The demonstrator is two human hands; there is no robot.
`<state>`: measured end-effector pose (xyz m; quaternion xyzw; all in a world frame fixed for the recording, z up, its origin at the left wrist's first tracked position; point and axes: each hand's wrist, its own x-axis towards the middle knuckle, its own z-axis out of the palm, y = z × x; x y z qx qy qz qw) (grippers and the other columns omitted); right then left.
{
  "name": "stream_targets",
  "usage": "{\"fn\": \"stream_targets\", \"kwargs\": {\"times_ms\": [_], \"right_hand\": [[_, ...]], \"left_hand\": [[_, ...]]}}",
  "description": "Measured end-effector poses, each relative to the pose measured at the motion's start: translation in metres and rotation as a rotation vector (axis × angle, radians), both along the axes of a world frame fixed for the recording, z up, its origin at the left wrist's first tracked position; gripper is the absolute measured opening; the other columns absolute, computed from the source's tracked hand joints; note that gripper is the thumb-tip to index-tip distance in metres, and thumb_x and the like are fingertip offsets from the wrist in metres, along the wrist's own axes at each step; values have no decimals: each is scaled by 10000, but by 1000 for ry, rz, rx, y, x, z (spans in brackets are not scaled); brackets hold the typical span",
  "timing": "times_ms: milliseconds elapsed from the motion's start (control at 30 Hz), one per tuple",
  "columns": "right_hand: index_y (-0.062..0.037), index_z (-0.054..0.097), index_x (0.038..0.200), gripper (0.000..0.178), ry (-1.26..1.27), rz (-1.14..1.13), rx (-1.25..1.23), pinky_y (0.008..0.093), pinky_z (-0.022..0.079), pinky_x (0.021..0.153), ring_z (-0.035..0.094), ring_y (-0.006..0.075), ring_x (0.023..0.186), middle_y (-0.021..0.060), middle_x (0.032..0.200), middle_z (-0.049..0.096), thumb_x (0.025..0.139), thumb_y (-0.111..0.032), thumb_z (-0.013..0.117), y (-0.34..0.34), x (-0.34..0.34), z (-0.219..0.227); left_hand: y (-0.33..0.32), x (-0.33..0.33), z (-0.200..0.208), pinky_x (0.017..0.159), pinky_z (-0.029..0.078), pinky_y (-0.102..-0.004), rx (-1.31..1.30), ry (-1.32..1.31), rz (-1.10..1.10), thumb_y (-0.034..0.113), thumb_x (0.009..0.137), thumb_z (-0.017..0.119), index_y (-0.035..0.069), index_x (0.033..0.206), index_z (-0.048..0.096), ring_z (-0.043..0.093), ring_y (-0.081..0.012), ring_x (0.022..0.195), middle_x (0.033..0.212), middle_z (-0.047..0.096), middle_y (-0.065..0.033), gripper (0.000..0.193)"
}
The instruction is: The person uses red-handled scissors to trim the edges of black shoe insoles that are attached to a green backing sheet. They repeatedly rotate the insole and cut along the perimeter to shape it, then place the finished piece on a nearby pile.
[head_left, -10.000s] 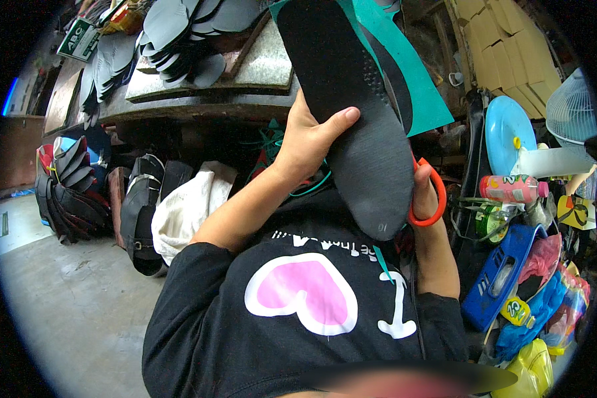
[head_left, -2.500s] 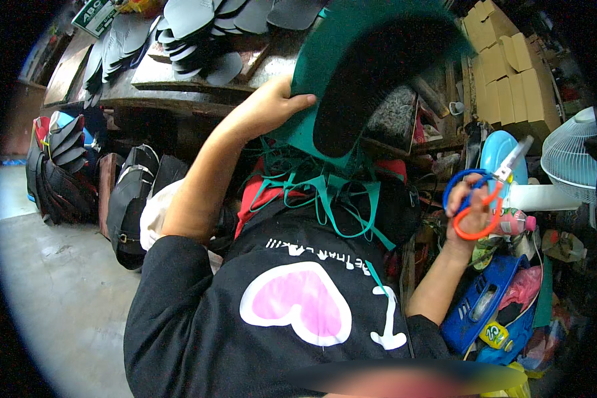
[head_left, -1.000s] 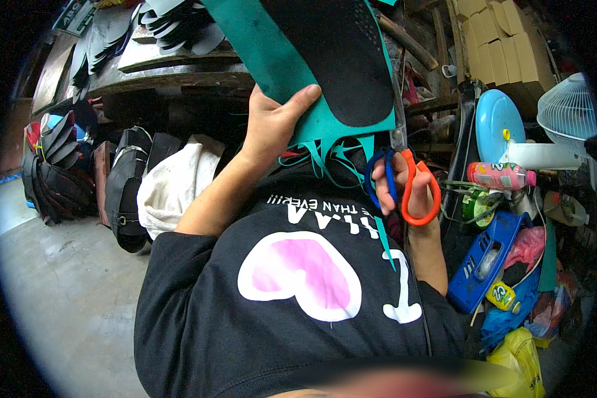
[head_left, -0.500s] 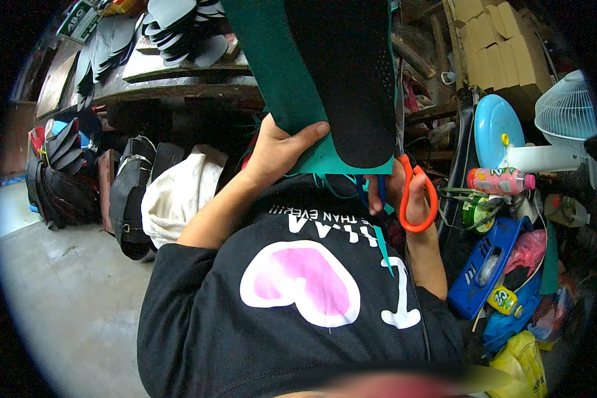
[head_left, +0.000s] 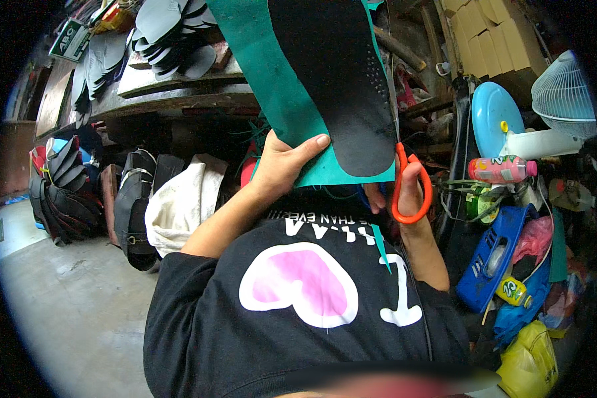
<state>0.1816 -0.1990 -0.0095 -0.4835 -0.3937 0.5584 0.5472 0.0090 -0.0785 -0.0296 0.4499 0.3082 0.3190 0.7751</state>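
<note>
My left hand (head_left: 282, 162) pinches the lower left edge of a green sheet (head_left: 265, 73), thumb on top. A black shoe insole (head_left: 335, 86) with small perforations along its right side lies flat against the sheet. At the sheet's right edge, my right hand (head_left: 411, 189) grips a pair of scissors (head_left: 428, 194) with an orange handle loop. Their blades run upward along the edge of the sheet and insole. Part of the right hand's fingers is hidden under the sheet. A thin pointed green offcut (head_left: 382, 249) hangs below, against my black shirt.
Stacks of grey sole pieces (head_left: 162, 33) lie on a wooden bench (head_left: 146, 106) at far left. Below stand bundled black pieces (head_left: 66, 192) and a white cloth (head_left: 186, 205). On the right are cardboard (head_left: 491, 40), a light-blue fan (head_left: 494, 123), a pink bottle (head_left: 501, 170) and plastic bags (head_left: 527, 361).
The green sheet and insole have shifted slightly and tilted, their upper ends leaning further left. The scissors handle has moved a little up and left. Both hands keep their hold.
</note>
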Motion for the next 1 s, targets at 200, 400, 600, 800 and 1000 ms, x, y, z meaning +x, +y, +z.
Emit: {"fn": "stream_targets", "kwargs": {"times_ms": [200,400,600,800,1000], "right_hand": [[0,518,1056,897,-14,-14,-49,257,422,476,480,109,485,15,561,477,781,-815,262,-6,11,-3],[-6,520,1153,860,-113,-68,-50,266,406,751,506,116,781,2,853,548,823,-769,303,-16,23,-32],[-3,479,1258,875,-135,-170,-5,240,334,811,419,94,870,-33,941,479,835,-753,322,-19,22,-52],[6,529,1082,910,-140,-73,-29,244,387,594,488,108,633,-1,695,517,763,-821,323,-12,17,-17],[-17,540,934,921,-196,-43,-146,242,338,445,450,115,464,11,528,463,705,-874,296,-8,13,8]], "left_hand": [[4,-4,3,744,535,-307,28,-5,-42,75,835,673,-8,1053,589,644,-161,835,968,655,-93,248],[3,-5,10,746,544,-313,-16,-25,-32,81,827,684,-32,1094,552,645,-171,835,985,643,-106,319],[4,-7,8,740,547,-331,-8,32,-56,84,800,705,-3,1062,582,654,-183,825,963,656,-101,302],[4,-10,6,723,542,-302,-7,4,-55,71,816,694,-15,1062,568,640,-154,816,940,644,-81,289],[8,-13,10,749,531,-303,15,2,-103,105,823,696,-13,1061,572,632,-149,838,944,643,-75,293]]}}
